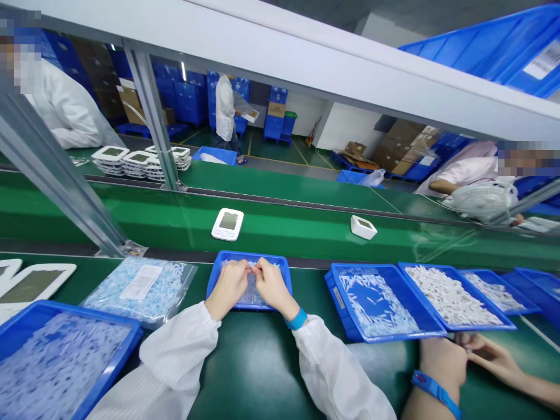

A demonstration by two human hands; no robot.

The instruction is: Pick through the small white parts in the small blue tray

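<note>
- Small pale pieces (252, 296) lie in the small blue tray (286, 284), set squarely before the person; clock directions here run from this tray, with 12 pointing to the conveyor.
- The left hand (230, 284) comes in from 7 o'clock, its thumb and forefinger pinched together and its other fingers curled in.
- The right hand (273, 284) comes in from 5 o'clock in a matching pinch, its fingertips meeting the left's; I cannot tell what, if anything, is between them.
- Both hands work over the tray, probably so that a dropped piece lands back among the rest.
- At 9 o'clock, a clear bag (168, 286) of light-blue pieces lies flat, label up, likely to keep its marking readable.
- At 8 o'clock, a large blue tray (131, 344) of pale pieces sits near the left sleeve, presumably as a stock within reach.
- At 3 o'clock, a tray of light-blue pieces (389, 324) stands beside a tray of white pieces (455, 294); the walls seem to keep kinds apart.
- Between 3 and 4 o'clock are a co-worker's hands (444, 359), close together.
- At 11 o'clock, a white device (227, 224) lies screen up on the green conveyor (289, 224), perhaps for easy checking.
</note>
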